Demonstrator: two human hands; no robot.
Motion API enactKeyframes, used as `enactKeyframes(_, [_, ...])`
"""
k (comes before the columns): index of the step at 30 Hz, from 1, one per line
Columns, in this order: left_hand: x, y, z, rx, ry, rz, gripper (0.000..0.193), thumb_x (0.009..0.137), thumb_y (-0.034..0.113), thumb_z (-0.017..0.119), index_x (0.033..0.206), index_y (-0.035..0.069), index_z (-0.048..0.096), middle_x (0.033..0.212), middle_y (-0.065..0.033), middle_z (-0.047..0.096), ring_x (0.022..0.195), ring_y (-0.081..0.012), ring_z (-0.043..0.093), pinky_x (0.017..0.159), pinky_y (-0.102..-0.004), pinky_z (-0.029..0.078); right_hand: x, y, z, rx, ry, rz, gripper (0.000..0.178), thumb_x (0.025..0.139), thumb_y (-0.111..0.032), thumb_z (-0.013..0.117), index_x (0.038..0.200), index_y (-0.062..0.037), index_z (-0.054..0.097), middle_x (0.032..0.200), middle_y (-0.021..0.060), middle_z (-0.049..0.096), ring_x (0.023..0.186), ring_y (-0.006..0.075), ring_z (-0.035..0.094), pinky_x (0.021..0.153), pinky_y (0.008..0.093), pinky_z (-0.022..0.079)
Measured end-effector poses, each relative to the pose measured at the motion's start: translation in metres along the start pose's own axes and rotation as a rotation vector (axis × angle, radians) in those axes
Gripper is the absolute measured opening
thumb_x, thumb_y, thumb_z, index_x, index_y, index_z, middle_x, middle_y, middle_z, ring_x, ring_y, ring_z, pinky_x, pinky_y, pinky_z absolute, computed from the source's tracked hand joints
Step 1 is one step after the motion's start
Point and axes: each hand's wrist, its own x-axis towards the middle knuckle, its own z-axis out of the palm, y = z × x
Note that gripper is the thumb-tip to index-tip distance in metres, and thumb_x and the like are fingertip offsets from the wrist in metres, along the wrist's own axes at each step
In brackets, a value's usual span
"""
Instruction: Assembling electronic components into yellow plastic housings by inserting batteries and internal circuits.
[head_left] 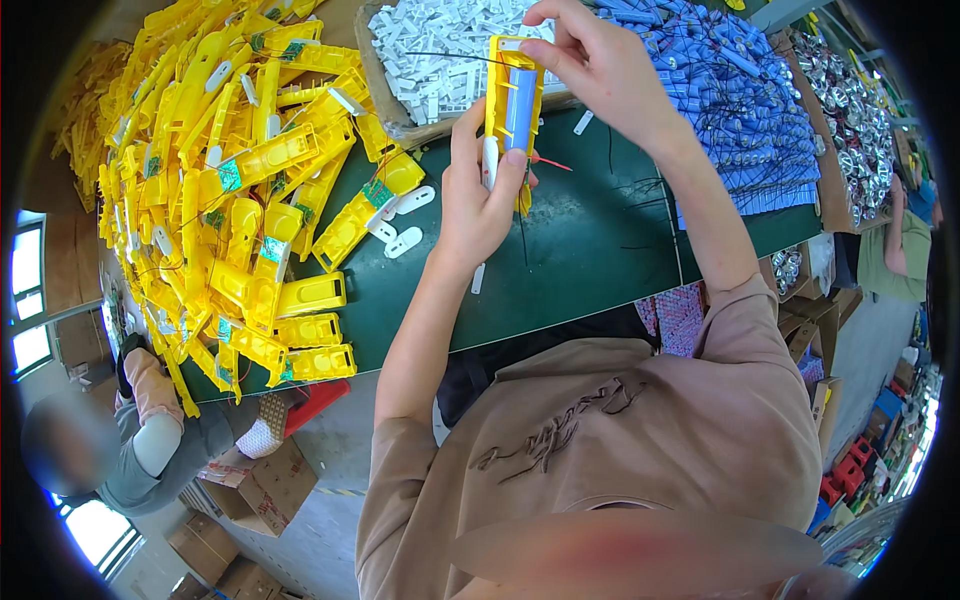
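Observation:
My left hand [472, 210] is closed around a long yellow plastic housing [494, 120], holding it upright above the green table. Inside the housing lies a blue cylindrical battery [519, 105], with my left thumb against its lower end. A red wire [553, 163] sticks out to the right, and thin black wires trail from the housing. At the top end, the thumb and fingers of my right hand [605, 75] pinch the housing's edge, beside a small white piece [510, 45]. Whether the right fingertips also grip a smaller part is hidden.
A large heap of yellow housings [240, 260] with green circuit boards covers the table's left. Behind my hands stands a box of white plastic parts [440, 50]. Blue batteries [740, 130] with black wires pile up right, beside shiny metal parts [850, 110]. A person [150, 420] sits left.

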Motion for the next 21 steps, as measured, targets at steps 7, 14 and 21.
enactKeyframes(7, [-0.003, 0.004, 0.004, -0.169, -0.115, -0.071, 0.047, 0.093, 0.015, 0.045, 0.134, 0.005, 0.024, 0.091, -0.0151, 0.058, 0.071, -0.0169, 0.059, 0.064, -0.0286, 0.05, 0.004, 0.03, -0.009, 0.284, -0.348, 0.001, 0.018, 0.09, -0.016, 0.057, 0.098, -0.0003, 0.053, 0.074, 0.0066, 0.057, 0.066, 0.012, 0.054, 0.059, 0.026, 0.044])
enactKeyframes(14, [0.003, 0.002, 0.002, -0.37, -0.179, -0.093, 0.045, 0.094, 0.016, 0.044, 0.133, 0.005, 0.025, 0.097, -0.0136, 0.056, 0.074, -0.0162, 0.06, 0.063, -0.029, 0.052, -0.002, 0.031, 0.0, 0.474, -0.286, 0.088, 0.017, 0.091, -0.015, 0.054, 0.1, -0.0006, 0.054, 0.082, 0.0033, 0.057, 0.072, 0.0071, 0.052, 0.059, 0.0205, 0.043])
enactKeyframes(21, [0.003, 0.002, 0.0, -0.359, -0.085, -0.118, 0.045, 0.095, 0.014, 0.043, 0.135, 0.006, 0.024, 0.097, -0.0143, 0.057, 0.074, -0.0166, 0.06, 0.062, -0.0295, 0.051, 0.0, 0.038, 0.01, 0.793, -0.26, 0.232, 0.026, 0.089, -0.017, 0.057, 0.112, -0.0039, 0.053, 0.09, 0.004, 0.059, 0.082, 0.0095, 0.056, 0.069, 0.0226, 0.045])
